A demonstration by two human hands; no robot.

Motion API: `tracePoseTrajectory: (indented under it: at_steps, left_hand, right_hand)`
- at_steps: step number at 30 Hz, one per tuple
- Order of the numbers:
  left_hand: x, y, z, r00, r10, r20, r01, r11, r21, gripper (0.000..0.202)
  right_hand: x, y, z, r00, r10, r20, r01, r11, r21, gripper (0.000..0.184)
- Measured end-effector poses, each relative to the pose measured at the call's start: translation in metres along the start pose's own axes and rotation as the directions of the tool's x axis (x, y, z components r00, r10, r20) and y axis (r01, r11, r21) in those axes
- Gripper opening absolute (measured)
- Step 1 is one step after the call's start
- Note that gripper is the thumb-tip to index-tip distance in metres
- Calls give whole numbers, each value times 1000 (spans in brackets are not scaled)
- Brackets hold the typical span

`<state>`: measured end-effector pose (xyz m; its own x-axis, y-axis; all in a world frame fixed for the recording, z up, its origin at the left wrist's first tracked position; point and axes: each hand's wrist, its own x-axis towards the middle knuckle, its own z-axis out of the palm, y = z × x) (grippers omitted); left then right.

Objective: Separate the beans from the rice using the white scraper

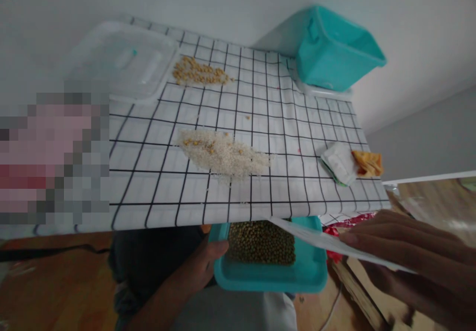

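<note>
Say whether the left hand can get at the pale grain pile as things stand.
Probably not straight away: the left hand grips the teal container below the tablecloth edge, though the pale grain pile lies in the open.

left hand: gripping, thumb uppermost | left forearm: slanting upward | right hand: fingers extended together, thumb beneath, pinching

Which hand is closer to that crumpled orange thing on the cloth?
Right. The right hand is below the orange thing in the picture, holding a thin white piece; the left hand is farther off, at the left side of the turquoise tub.
</note>
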<state>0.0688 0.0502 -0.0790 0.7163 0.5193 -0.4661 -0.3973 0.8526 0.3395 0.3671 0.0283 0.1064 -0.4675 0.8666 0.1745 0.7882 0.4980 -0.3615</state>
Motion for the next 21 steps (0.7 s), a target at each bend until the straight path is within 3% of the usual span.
tracePoseTrajectory:
  at_steps: [3, 9, 15, 21]
  left_hand:
    - [-4, 0, -1, 999, -29, -45, 28, 999, -18, 42]
    - [-15, -1, -6, 956, -125, -267, 99, 989, -109, 59]
    - [-21, -2, -22, 955, -136, -263, 83, 976, -203, 48]
    - [-19, 2, -28, 955, -88, -283, 31, 979, -200, 45]
  right_hand:
    - [13, 0, 10, 999, -31, 22, 29, 996, 90, 28]
    - [61, -12, 44, 1000, -14, 19, 8, 958, 286, 35]
    - [100, -17, 49, 997, 83, 3, -82, 967, 241, 19]
    - [86, 6, 33, 985, 147, -86, -145, 989, 34, 14]
